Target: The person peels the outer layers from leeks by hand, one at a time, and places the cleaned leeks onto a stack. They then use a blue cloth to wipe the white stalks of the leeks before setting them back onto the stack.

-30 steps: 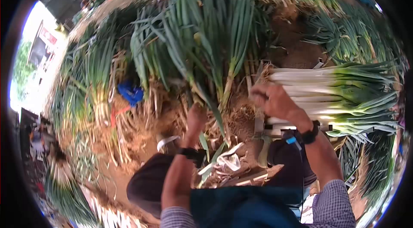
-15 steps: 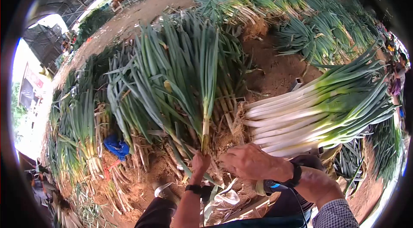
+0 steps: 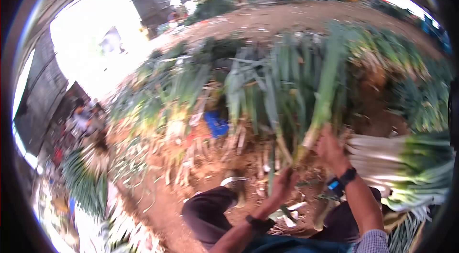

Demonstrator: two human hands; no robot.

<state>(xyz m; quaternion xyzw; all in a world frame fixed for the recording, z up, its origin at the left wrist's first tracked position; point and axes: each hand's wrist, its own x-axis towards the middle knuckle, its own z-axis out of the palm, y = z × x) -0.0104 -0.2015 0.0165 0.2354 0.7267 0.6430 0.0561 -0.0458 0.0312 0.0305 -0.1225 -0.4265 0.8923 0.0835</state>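
Observation:
My left hand grips the rooty base of a green onion stalk that rises up and to the right. My right hand is closed on the same stalk a little higher, near its pale lower part. The frame is blurred by head motion. A stack of cleaned white-stemmed green onions lies to the right of my right hand. Uncleaned bunches with soil and roots stand just behind both hands.
More onion bunches spread over the brown earth at left. A blue object lies among the roots. My dark-trousered knee and a shoe are below. People sit at far left under a roof.
The view has swung left and upward and turned blurry. Both hands have shifted right in the frame, and the right hand now holds the stalk above the left.

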